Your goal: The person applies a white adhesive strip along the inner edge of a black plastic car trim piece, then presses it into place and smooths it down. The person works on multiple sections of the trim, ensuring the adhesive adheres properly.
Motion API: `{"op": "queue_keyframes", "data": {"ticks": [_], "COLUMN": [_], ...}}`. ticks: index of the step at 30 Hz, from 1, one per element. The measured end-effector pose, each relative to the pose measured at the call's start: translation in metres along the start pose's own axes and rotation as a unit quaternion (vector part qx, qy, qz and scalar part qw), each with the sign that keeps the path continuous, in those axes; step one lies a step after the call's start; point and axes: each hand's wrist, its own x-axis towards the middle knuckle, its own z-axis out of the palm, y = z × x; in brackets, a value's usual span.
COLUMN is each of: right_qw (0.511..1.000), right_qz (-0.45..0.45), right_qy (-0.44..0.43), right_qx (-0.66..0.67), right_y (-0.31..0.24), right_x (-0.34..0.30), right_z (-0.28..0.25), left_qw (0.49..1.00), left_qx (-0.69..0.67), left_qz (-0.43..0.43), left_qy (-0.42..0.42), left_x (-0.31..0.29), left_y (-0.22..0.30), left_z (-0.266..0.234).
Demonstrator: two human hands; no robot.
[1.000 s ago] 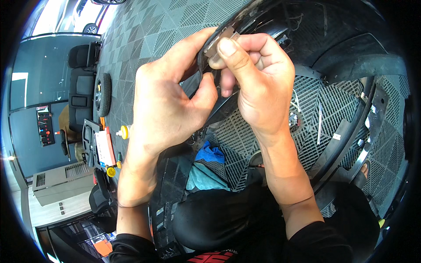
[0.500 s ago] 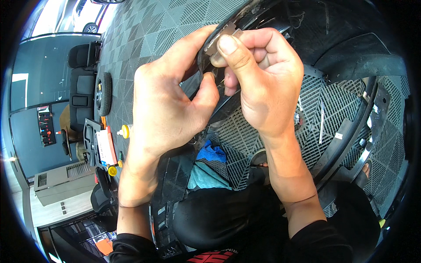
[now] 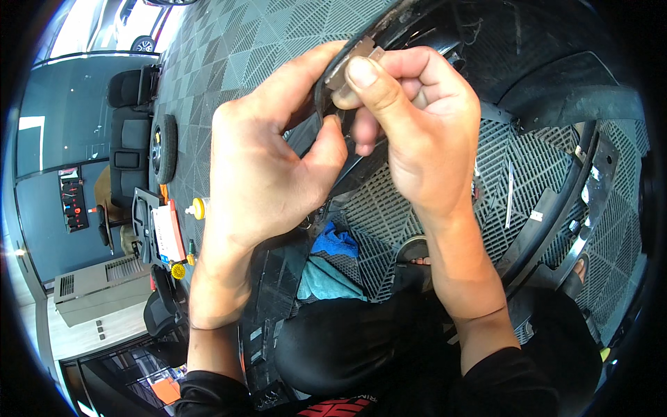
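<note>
Left hand [image 3: 267, 156], mine: curled round a curved black edge [image 3: 382, 26], thumb on the near side, fingers passing behind; their tips are hidden. Right hand [image 3: 431, 132]: thumb and forefinger closed in a pinch on a small flat brownish piece [image 3: 351, 62], other fingers loosely bent, clear of the edge. Flat piece: at top centre, between my hands, lying along the inner face of the edge and apparently touching it; material uncertain. Handling, in my judgement: left hand best kept firm as a backing, so the edge does not flex; piece held flush, not tilted; thumb pressure even along its length; left thumb well clear of its lower end. Beyond, upper right: a large black moulded panel [image 3: 549, 45], dusty. Below the hands: a blue cloth [image 3: 336, 241], crumpled, just above a teal cloth [image 3: 326, 279]. Floor [image 3: 375, 201]: grey slatted tiles. On it, right: a thin white strip [image 3: 510, 194], near a long black trim length [image 3: 545, 219]. Left side: a yellow-capped bottle [image 3: 199, 208], a round yellow brush [image 3: 178, 271], an upright wheel [image 3: 164, 149], a black seat [image 3: 128, 132] beside it. Far left, wall: a board of tools [image 3: 72, 205].
</note>
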Motion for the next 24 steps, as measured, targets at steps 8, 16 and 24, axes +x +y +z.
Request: {"op": "queue_keyframes", "data": {"ticks": [8, 16, 24], "right_qw": [0.993, 0.983, 0.99], "right_qz": [0.025, -0.073, -0.05], "right_qy": [-0.082, -0.046, -0.023], "right_qx": [-0.078, -0.161, -0.127], "right_y": [-0.009, 0.004, 0.002], "right_x": [0.005, 0.001, -0.004], "right_z": [-0.014, -0.01, -0.001], "left_qw": [1.0, 1.0, 1.0], "left_qx": [-0.015, 0.025, 0.015], "left_qz": [-0.003, -0.007, 0.005], "left_qy": [-0.005, -0.009, -0.014], "left_x": [0.0, -0.001, 0.0], "left_y": [0.0, 0.007, 0.003], "left_z": [-0.001, -0.002, -0.003]}}
